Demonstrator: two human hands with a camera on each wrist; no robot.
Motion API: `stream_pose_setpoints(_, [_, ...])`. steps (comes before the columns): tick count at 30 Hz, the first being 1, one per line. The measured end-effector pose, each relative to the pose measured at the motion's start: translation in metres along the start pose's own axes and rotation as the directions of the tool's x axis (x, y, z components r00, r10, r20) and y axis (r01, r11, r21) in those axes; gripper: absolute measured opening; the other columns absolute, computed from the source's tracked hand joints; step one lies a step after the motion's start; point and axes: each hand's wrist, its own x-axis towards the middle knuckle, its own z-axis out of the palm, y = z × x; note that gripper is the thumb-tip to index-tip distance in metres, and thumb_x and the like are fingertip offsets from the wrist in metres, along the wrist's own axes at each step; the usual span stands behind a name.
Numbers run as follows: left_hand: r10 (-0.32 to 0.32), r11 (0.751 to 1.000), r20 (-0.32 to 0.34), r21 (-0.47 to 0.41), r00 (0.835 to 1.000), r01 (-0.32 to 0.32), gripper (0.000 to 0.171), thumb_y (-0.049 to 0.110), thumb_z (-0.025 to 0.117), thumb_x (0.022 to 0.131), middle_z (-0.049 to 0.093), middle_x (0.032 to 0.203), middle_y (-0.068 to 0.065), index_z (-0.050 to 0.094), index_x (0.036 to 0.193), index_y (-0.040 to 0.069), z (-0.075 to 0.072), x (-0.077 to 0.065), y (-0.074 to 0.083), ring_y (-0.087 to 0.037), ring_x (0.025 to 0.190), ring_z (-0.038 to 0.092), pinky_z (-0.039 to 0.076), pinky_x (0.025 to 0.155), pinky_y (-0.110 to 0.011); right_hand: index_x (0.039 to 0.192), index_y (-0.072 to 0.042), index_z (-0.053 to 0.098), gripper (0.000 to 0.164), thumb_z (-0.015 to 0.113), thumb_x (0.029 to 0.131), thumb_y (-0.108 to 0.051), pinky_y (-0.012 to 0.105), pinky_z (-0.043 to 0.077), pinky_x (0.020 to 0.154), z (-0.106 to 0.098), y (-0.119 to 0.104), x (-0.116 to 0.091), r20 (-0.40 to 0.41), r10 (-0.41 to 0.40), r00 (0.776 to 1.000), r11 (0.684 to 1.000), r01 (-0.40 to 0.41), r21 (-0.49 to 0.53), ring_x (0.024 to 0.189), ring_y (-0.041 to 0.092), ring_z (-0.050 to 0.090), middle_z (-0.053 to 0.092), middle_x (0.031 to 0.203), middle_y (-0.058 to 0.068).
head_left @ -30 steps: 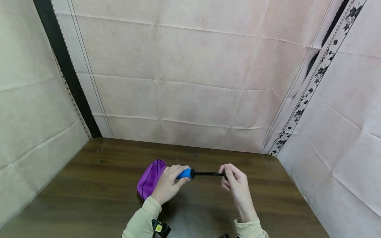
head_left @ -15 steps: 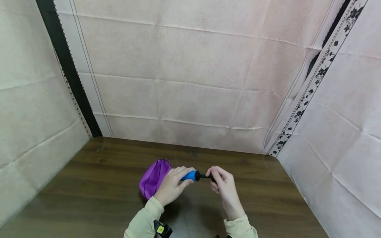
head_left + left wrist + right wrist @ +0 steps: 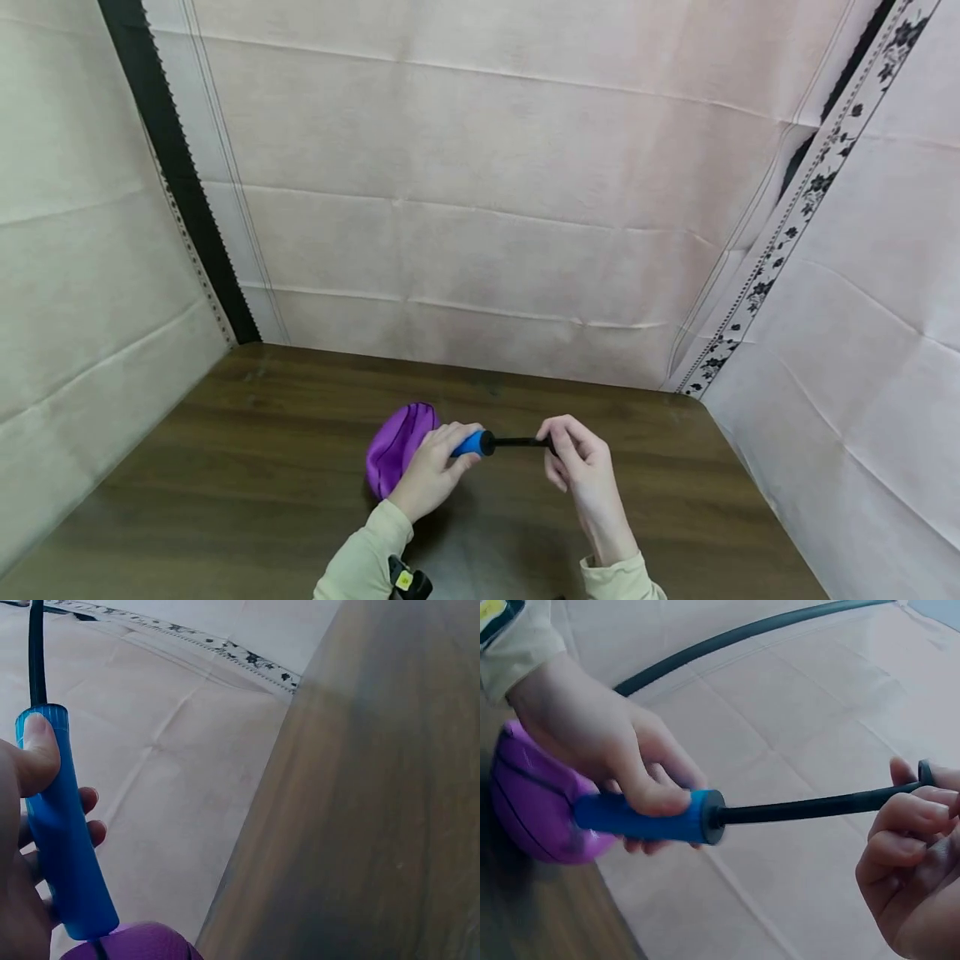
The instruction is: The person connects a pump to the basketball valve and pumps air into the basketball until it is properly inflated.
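My left hand (image 3: 435, 471) grips the blue barrel of a small hand pump (image 3: 67, 847), its thumb lying along the barrel near the rod end. From that end a black plunger rod (image 3: 810, 808) sticks out a good way. My right hand (image 3: 585, 467) pinches the black handle at the rod's far end; in the right wrist view its fingers (image 3: 907, 817) curl round it. At the barrel's other end is a purple ball (image 3: 399, 450) with black seam lines, partly deflated in shape. It touches the pump's tip and is partly hidden behind my left hand.
A brown wood-grain table (image 3: 285, 500) lies under the hands. Pale creased cloth walls (image 3: 480, 192) enclose it at the back and both sides, with a black strip (image 3: 187, 192) in the left corner and a floral border (image 3: 795, 217) at right.
My right hand first pushed the rod in toward the barrel, then drew it back out to the right. The left hand and the ball have shifted slightly right.
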Motion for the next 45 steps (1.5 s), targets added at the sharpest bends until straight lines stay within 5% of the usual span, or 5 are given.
stream_pose_setpoints(6, [0.131,0.99,-0.011,0.052,0.991,-0.13,0.031,0.022,0.063,0.093,0.067,0.105,0.004,0.06,0.123,0.016,0.012,0.001,0.004,-0.01,0.092,0.059,0.044,0.086,-0.037,0.099,0.012,0.051,0.034,0.042,0.105,-0.02,0.024,0.026,0.042,0.005,0.026,0.002,0.049,0.157,0.986,0.988,-0.156,-0.019,0.044,0.008,0.027,0.032,0.055,-0.007])
stream_pose_setpoints(12, [0.099,0.995,0.042,0.02,0.994,-0.1,0.033,0.028,0.059,0.096,0.066,0.11,0.009,0.057,0.128,0.023,0.01,0.002,0.004,-0.01,0.101,0.059,0.043,0.092,-0.038,0.096,0.002,0.059,0.034,0.05,0.101,-0.03,0.017,0.031,0.046,0.003,0.02,0.001,-0.012,0.248,0.969,0.966,-0.249,-0.074,0.046,0.004,0.034,0.037,0.056,-0.006])
stream_pose_setpoints(23, [-0.129,0.99,0.151,-0.034,0.98,0.136,0.035,0.031,0.058,0.096,0.063,0.119,0.007,0.055,0.131,0.029,0.008,-0.005,-0.004,-0.015,0.11,0.055,0.039,0.095,-0.041,0.09,-0.004,0.061,0.027,0.045,0.104,-0.021,0.033,0.016,0.04,-0.014,-0.007,-0.007,-0.05,0.073,0.996,0.997,-0.074,-0.006,0.043,0.008,0.026,0.03,0.053,-0.006])
stream_pose_setpoints(37, [0.026,0.999,0.086,0.035,0.996,-0.029,0.031,0.027,0.06,0.095,0.065,0.109,0.005,0.058,0.126,0.02,0.006,0.001,0.006,-0.011,0.097,0.057,0.042,0.091,-0.038,0.101,0.004,0.056,0.035,0.048,0.102,-0.031,0.018,0.034,0.049,0.004,0.036,0.006,0.096,0.299,0.95,0.954,-0.294,-0.063,0.049,0.005,0.036,0.039,0.061,-0.005])
stream_pose_setpoints(45, [0.033,0.999,0.071,0.019,0.997,-0.035,0.034,0.026,0.062,0.093,0.065,0.11,0.009,0.059,0.127,0.022,-0.014,0.005,0.005,-0.009,0.101,0.057,0.042,0.095,-0.039,0.1,0.0,0.06,0.03,0.041,0.105,-0.023,0.026,0.027,0.041,-0.017,-0.013,-0.003,0.098,0.107,0.989,0.993,-0.103,-0.054,0.046,0.007,0.035,0.041,0.059,-0.005])
